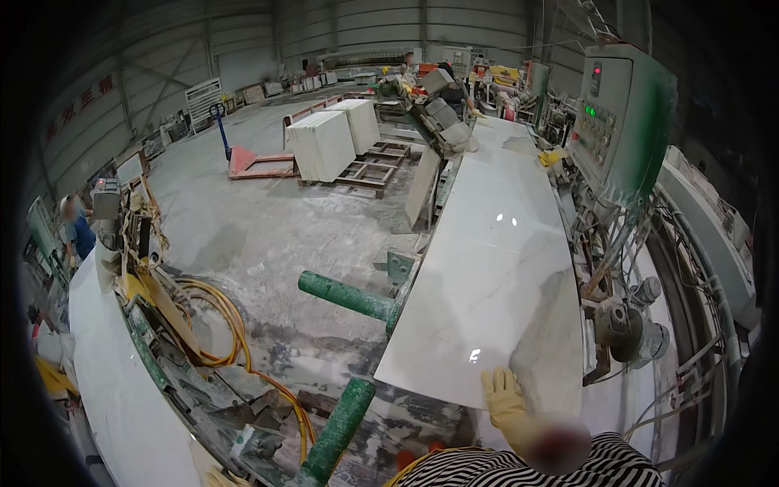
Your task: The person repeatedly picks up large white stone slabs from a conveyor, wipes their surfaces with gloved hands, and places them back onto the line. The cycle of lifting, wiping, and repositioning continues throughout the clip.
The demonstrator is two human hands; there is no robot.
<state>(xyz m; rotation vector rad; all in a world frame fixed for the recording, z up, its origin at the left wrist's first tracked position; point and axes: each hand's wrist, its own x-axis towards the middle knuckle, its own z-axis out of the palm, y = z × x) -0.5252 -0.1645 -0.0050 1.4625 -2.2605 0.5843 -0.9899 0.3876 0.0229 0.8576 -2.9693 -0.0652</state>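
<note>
My right hand (507,404), in a cream-yellow rubber glove, lies on the near end of a long polished white stone slab (479,268) with grey veining. Its fingers stretch forward, seemingly flat on the surface, and hold nothing that I can see. The slab runs away from me along a machine bed. At the lower left edge, a bit of a pale glove (223,477) shows beside a second white slab (146,390); it seems to be my left hand, with its fingers mostly cut off. A striped sleeve and yellow apron edge show below.
Green rollers (345,294) jut out left of the long slab. Yellow hoses (235,325) coil on the floor. A control cabinet (621,122) and a motor (625,329) stand at right. Stacked slabs (324,146) sit beyond, near a pallet jack (221,134). A co-worker (79,227) stands far left.
</note>
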